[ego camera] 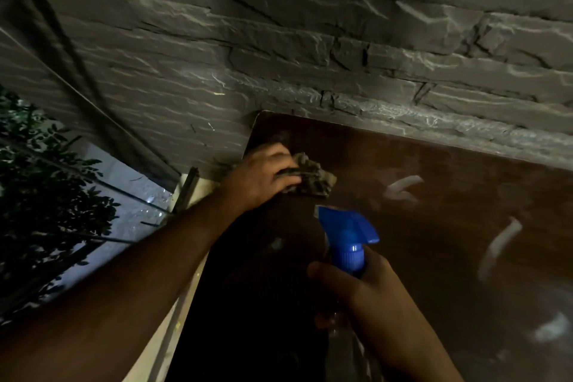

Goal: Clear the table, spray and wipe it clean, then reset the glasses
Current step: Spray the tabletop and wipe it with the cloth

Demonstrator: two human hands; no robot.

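Observation:
A dark brown table (449, 201) runs along a stone wall. My left hand (263, 175) grips a crumpled grey-brown cloth (313, 178) and holds it down on the table near its far left corner. My right hand (369, 304) holds a spray bottle by the neck, closer to me over the table. The bottle's blue trigger head (347, 234) points left toward the cloth; its clear body is mostly hidden by my fingers. No glasses are in view.
A grey rough stone wall (310, 49) borders the table's far edge. Left of the table are a pale ledge (173, 304), a glass pane and dark leafy plants (40, 195). Pale light reflections (499, 245) streak the tabletop at right.

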